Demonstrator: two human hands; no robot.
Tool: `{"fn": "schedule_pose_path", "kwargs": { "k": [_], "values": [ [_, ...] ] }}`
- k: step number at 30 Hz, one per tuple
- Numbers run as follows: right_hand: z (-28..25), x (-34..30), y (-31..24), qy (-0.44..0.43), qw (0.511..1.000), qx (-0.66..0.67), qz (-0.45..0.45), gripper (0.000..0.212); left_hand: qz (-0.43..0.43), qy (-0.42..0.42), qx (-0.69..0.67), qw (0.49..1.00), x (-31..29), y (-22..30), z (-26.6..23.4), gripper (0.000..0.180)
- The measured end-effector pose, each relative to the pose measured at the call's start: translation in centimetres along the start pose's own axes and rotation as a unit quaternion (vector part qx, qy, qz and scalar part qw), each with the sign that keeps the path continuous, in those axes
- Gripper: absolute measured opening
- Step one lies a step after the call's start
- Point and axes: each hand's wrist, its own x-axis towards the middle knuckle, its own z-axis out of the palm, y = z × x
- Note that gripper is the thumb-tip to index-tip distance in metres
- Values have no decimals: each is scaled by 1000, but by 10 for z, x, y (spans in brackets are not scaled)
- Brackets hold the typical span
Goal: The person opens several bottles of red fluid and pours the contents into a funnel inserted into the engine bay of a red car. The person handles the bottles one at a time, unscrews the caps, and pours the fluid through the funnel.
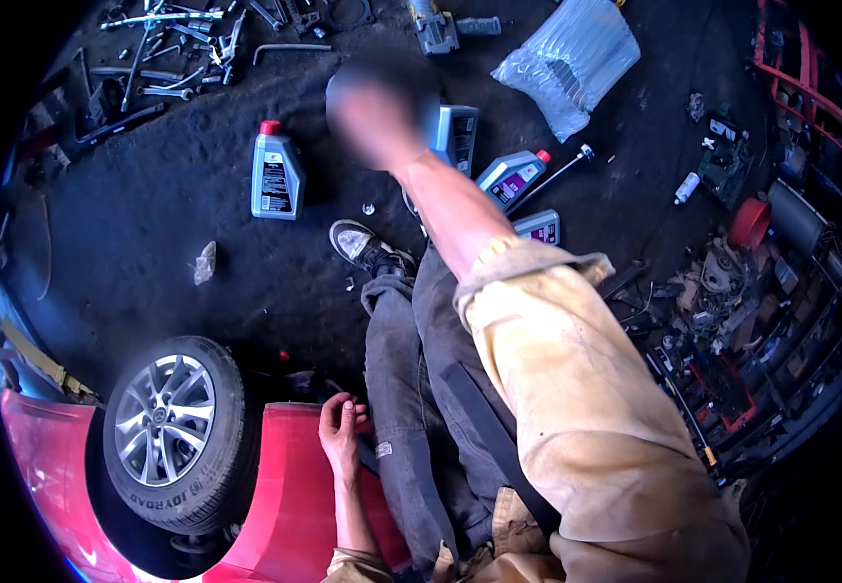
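Observation:
My right arm reaches far forward over the floor. Its hand (377,117) is blurred, so its fingers and anything in them cannot be made out. Partly behind that forearm stands a grey bottle (460,136). A grey bottle with a red cap (276,175) stands to the left of the hand. Right of the forearm lie a tilted red-capped bottle (513,180) and another grey bottle (540,227). My left hand (341,428) hangs low beside the red car panel (290,466), fingers loosely bent and apart, with nothing visible in it.
A wheel (178,432) sits in the car's arch at lower left. Wrenches (168,92) and other tools lie at far left. A power tool (435,27) and a clear air-cushion wrap (571,63) lie at the back. Car parts (722,267) crowd the right side.

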Motion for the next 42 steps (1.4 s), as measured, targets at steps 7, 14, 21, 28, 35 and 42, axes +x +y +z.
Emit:
{"fn": "schedule_pose_path", "kwargs": {
  "k": [7, 14, 21, 28, 35, 42],
  "values": [
    [-114, -156, -95, 152, 984, 91, -34, 26, 244, 43, 177, 952, -33, 52, 35, 68],
    [-351, -298, -169, 62, 928, 258, -263, 39, 537, 23, 388, 749, -140, 162, 37, 91],
    [-476, -352, -253, -22, 911, 127, -392, 29, 493, -160, 141, 843, -279, 147, 42, 74],
    [-529, -444, -334, -123, 762, 212, -599, 25, 432, -247, -89, 863, -396, 38, 15, 83],
    [-547, -563, -432, -158, 543, 207, -798, 22, 519, -238, -98, 815, -426, -33, -37, 89],
    [-500, -724, -532, -304, 441, 134, -834, 19, 564, -23, -284, 775, -464, -130, -109, 88]
  ]
}}
